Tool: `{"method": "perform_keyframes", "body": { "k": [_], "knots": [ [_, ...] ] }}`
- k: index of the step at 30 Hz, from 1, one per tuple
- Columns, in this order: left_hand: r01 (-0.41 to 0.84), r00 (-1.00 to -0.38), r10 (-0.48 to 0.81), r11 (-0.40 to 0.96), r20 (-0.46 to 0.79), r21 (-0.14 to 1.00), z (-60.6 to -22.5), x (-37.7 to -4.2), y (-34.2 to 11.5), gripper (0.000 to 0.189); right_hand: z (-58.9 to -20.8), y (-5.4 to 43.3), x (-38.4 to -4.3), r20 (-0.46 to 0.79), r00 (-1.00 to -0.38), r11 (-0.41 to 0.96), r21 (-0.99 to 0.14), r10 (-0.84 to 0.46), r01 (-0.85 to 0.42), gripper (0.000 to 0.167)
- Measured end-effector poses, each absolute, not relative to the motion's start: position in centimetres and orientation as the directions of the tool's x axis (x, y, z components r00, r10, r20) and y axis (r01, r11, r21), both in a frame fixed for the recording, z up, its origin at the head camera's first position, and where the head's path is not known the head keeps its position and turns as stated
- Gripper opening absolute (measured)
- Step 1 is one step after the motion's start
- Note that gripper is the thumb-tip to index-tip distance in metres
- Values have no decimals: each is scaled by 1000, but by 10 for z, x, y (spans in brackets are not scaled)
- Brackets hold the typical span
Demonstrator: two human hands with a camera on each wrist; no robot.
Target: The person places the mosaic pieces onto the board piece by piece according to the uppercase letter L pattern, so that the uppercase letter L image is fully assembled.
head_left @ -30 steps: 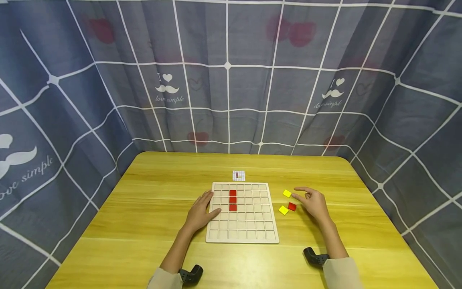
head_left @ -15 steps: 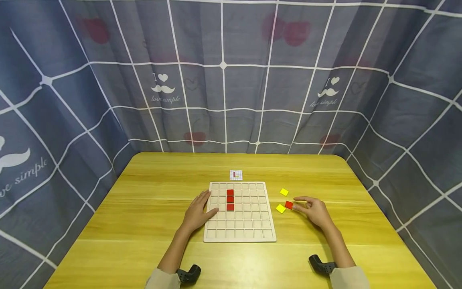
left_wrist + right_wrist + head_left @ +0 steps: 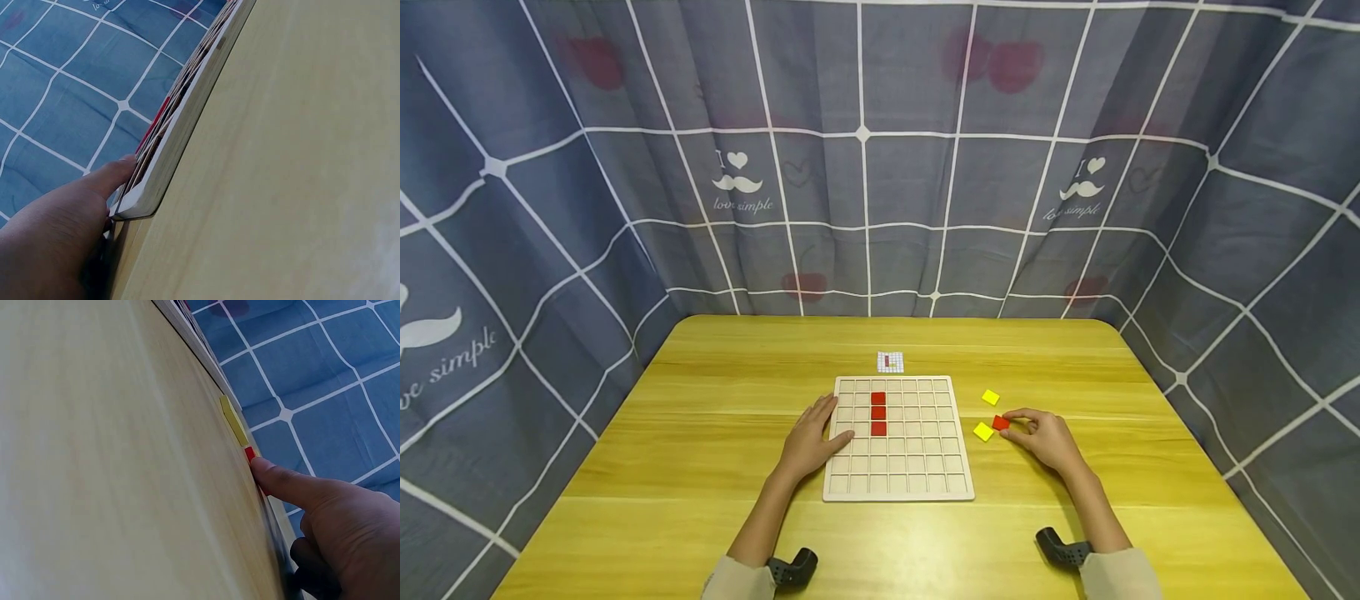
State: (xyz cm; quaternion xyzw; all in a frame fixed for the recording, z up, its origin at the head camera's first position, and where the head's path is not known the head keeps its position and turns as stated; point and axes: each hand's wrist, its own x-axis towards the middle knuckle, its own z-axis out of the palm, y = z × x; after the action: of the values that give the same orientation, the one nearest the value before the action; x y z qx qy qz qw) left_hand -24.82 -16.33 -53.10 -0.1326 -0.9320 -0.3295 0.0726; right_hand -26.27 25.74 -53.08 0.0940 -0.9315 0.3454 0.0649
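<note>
A pale wooden grid board lies on the table, with three red tiles in one column of its cells. My left hand rests on the board's left edge, its thumb over the top and its fingers stretched along the side. Right of the board my right hand pinches a loose red tile between thumb and forefinger, the tile still at table level. In the right wrist view the thumb touches that red tile, close to a yellow tile.
Two yellow tiles lie loose beside the board, one farther back and one nearer. A small printed grid card sits behind the board. A grey checked curtain surrounds the wooden table.
My right hand has moved nearer to me, from beside the back yellow tile to the loose red tile, and its thumb and forefinger have closed on it. The left hand stays on the board.
</note>
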Motion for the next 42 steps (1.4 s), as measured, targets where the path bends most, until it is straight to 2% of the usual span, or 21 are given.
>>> {"method": "perform_keyframes", "body": {
  "k": [10, 27, 42],
  "knots": [
    [294, -954, 193, 748, 229, 595, -532, -246, -165, 74, -523, 247, -261, 231, -966, 712, -660, -114, -241, 36],
    [292, -955, 191, 751, 228, 592, -531, -245, -166, 74, -485, 170, -264, 416, -883, 591, -664, -216, -457, 28],
    [276, -960, 187, 755, 208, 595, -530, -247, -164, 74, -499, 94, -262, 354, -827, 561, -611, -437, -558, 27]
  ]
}}
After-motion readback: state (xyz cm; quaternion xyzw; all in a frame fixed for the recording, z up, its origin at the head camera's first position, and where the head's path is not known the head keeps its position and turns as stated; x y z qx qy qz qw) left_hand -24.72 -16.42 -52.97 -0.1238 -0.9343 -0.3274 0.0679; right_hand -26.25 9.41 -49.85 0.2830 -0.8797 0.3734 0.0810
